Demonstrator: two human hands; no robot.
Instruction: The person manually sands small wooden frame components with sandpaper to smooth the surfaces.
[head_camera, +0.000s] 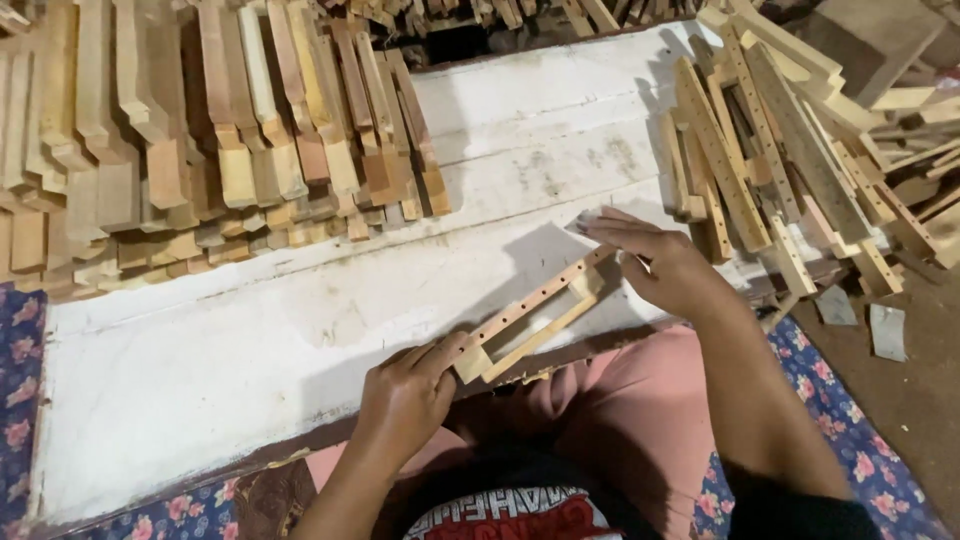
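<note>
Both of my hands hold a small wooden frame piece (530, 315), a long strip with a row of drilled holes joined to a second strip by short end blocks. My left hand (405, 395) grips its near end at the front edge of the white board (250, 350). My right hand (655, 262) is closed over its far end, fingers stretched flat across the top. The piece lies slanted, low above the board.
A large stack of notched wooden pieces (200, 150) covers the board's far left. A loose pile of drilled wooden strips (770, 160) lies at the right. More wood (500, 15) sits beyond the board. Flowered cloth (860, 440) covers the floor.
</note>
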